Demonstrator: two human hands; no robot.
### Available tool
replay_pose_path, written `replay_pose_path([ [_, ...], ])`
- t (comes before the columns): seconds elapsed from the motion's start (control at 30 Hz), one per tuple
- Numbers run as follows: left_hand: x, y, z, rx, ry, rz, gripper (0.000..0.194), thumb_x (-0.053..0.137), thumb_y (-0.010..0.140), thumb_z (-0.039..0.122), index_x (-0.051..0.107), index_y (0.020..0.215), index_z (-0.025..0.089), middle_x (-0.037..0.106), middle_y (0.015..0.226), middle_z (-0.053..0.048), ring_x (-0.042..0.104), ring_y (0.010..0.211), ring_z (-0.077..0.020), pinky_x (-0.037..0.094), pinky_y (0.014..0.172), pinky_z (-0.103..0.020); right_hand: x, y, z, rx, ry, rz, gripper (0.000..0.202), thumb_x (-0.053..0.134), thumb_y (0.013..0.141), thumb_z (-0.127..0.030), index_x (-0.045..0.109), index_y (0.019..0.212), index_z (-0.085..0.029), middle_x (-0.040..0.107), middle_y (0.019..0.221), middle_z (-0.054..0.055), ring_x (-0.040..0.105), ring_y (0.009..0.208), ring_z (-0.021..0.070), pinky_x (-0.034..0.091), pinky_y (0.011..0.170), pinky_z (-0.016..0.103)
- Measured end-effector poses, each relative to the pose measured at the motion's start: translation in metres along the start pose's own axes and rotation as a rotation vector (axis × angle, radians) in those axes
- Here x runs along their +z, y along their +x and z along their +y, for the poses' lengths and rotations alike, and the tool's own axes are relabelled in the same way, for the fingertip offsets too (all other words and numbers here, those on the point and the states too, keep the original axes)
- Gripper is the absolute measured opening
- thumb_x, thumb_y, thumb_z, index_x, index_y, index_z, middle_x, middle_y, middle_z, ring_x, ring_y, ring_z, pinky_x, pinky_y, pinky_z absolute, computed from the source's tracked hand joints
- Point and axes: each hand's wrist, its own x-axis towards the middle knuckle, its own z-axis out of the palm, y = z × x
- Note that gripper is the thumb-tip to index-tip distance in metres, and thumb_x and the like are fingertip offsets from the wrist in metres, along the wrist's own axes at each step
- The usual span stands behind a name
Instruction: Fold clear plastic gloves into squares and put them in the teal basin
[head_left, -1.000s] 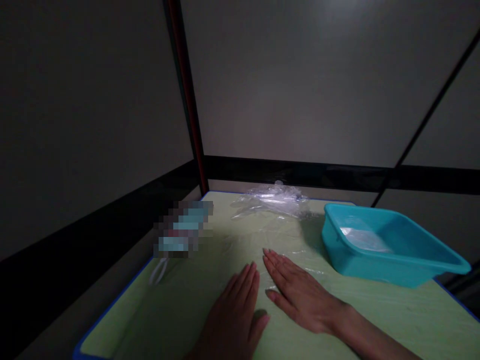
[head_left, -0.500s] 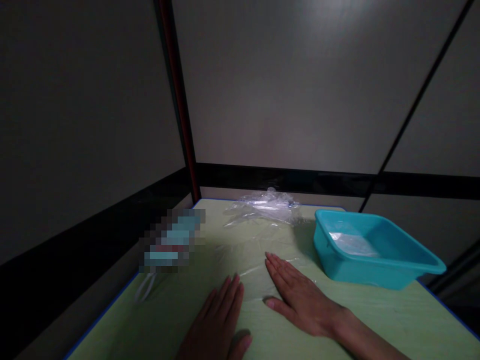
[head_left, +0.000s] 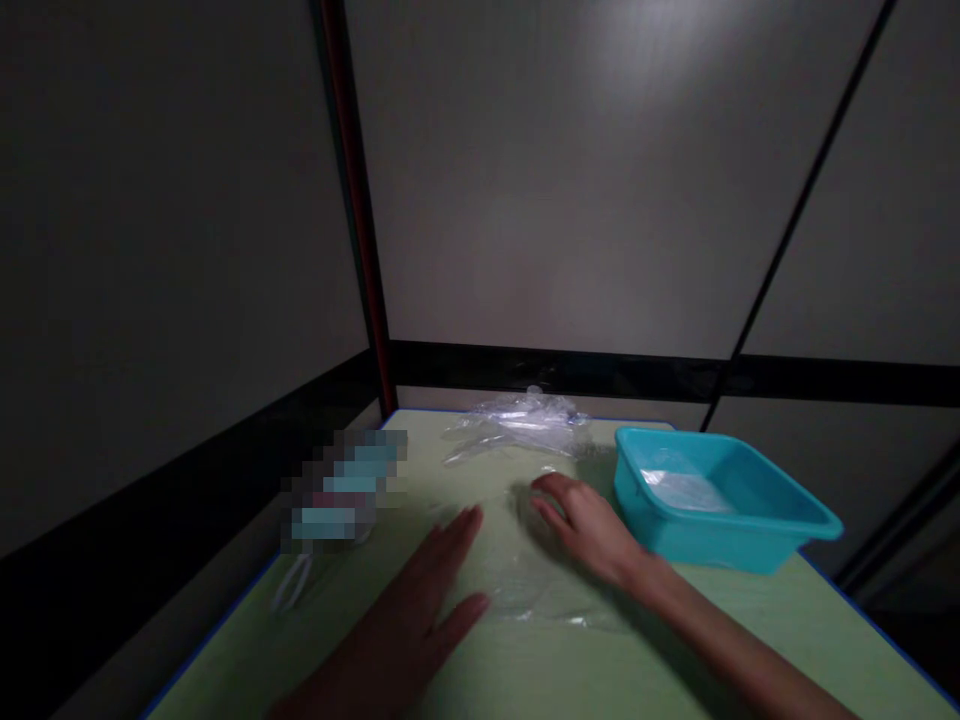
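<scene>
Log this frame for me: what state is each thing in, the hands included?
Left hand: open, thumb spread from fingers.
Right hand: fingers bent, thumb apart; contact with the sheet unclear.
Clear plastic sheet: spread on the table, wrinkled.
Clear plastic pile: crumpled, at the table's far end.
Turquoise basin: upright, open-topped.
Plastic inside the basin: lying flat.
Pixelated item: state cannot be told.

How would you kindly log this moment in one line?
left hand: open, near clear film | right hand: open, above film | teal basin: table's right side | crumpled plastic: far end
</scene>
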Motion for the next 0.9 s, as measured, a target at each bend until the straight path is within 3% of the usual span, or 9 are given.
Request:
replay_pose_path([
  [0.1,0.0,0.042,0.005,0.057,-0.024,-0.096,0.046,0.037,0.084,0.031,0.031,0.128,0.018,0.034,0.132,-0.005,0.033,0.12,-0.0172,0.026,0.1,-0.034,0.012,0.034,0.016,0.144,-0.065,0.042,0.027,0.046,0.082,-0.017,0.051,0.107,-0.01,0.054,0.108,0.013,0.05,0.101,0.0206,0.038,0.085,0.029],
  [0.17,0.008,0.066,0.002,0.11,-0.008,-0.13,0.043,0.04,0.082,0.027,0.04,0.123,0.014,0.04,0.129,-0.007,0.035,0.118,-0.0162,0.026,0.1,-0.03,0.023,0.049,0.029,0.233,-0.102,0.066,0.026,0.049,0.081,-0.018,0.051,0.105,-0.007,0.052,0.107,0.015,0.051,0.097,0.0218,0.041,0.081,0.033],
  [0.27,0.022,0.085,-0.011,0.164,0.049,-0.175,0.048,0.04,0.082,0.029,0.035,0.125,0.011,0.03,0.134,-0.01,0.026,0.123,-0.0177,0.022,0.102,-0.029,0.036,0.061,0.045,0.326,-0.14,0.097,0.028,0.048,0.083,-0.027,0.049,0.107,-0.013,0.051,0.107,0.008,0.053,0.09,0.0185,0.045,0.075,0.037],
  [0.4,0.039,0.083,-0.03,0.146,0.143,-0.224,0.058,0.04,0.082,0.034,0.024,0.13,0.005,0.017,0.138,-0.013,0.014,0.126,-0.0199,0.017,0.103,-0.031,0.043,0.064,0.057,0.35,-0.149,0.108,0.028,0.048,0.083,-0.028,0.048,0.107,-0.013,0.051,0.107,0.008,0.053,0.089,0.0181,0.045,0.074,0.037],
  [0.53,0.047,0.076,-0.037,0.185,0.204,-0.197,0.056,0.036,0.084,0.037,0.023,0.13,0.009,0.013,0.138,-0.013,0.009,0.127,-0.0182,0.015,0.103,-0.033,0.041,0.061,0.059,0.3,-0.119,0.093,0.027,0.047,0.084,-0.028,0.049,0.107,-0.015,0.051,0.107,0.007,0.053,0.089,0.0177,0.045,0.074,0.037],
  [0.77,0.042,0.071,-0.032,0.222,0.187,-0.137,0.042,0.032,0.086,0.037,0.035,0.125,0.022,0.019,0.138,-0.008,0.012,0.127,-0.0176,0.016,0.102,-0.033,0.045,0.063,0.066,0.318,-0.074,0.062,0.028,0.047,0.083,-0.028,0.048,0.108,-0.014,0.051,0.107,0.007,0.053,0.089,0.018,0.045,0.074,0.037],
  [0.9,0.039,0.068,-0.029,0.206,0.2,-0.124,0.039,0.034,0.086,0.035,0.038,0.123,0.024,0.023,0.138,-0.006,0.015,0.126,-0.0182,0.016,0.102,-0.034,0.047,0.072,0.07,0.322,-0.036,0.014,0.027,0.047,0.084,-0.028,0.049,0.107,-0.015,0.051,0.107,0.007,0.053,0.088,0.0177,0.045,0.074,0.037],
])
